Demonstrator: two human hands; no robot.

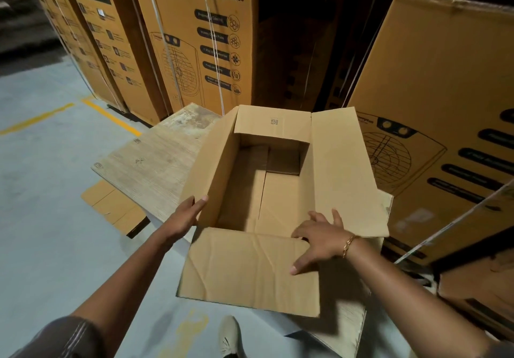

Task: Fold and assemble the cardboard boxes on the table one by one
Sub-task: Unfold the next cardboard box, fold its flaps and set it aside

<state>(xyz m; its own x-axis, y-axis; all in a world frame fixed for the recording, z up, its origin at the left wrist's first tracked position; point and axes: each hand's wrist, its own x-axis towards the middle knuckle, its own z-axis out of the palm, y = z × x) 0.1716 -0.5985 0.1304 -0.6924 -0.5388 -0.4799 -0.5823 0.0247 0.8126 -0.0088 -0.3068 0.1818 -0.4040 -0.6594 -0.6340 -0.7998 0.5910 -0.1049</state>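
Cardboard box (pixel 345 168): matt brown corrugated board. The flap under the right hand (pixel 319 236) is creased and wrinkled; the wall at the left hand (pixel 189 213) is smooth.
Table (pixel 155 163), beyond the left hand: pale wood-grain surface, matt, worn and stained.
Bracelet (pixel 348 245), on the right wrist: glossy gold-coloured metal chain.
Large cartons (pixel 189 18), beyond both hands: matt cardboard with dark print; pale straps (pixel 214 51) look plastic.
Floor (pixel 41 176), left of the left hand: smooth grey, with yellow painted lines.

Tall printed appliance cartons (pixel 194 37) bound with white straps (pixel 214 51) along the back, another large carton (pixel 445 93) at right, grey floor (pixel 41 190) with yellow lines (pixel 111 117), a pale shoe (pixel 229 335) at the bottom edge
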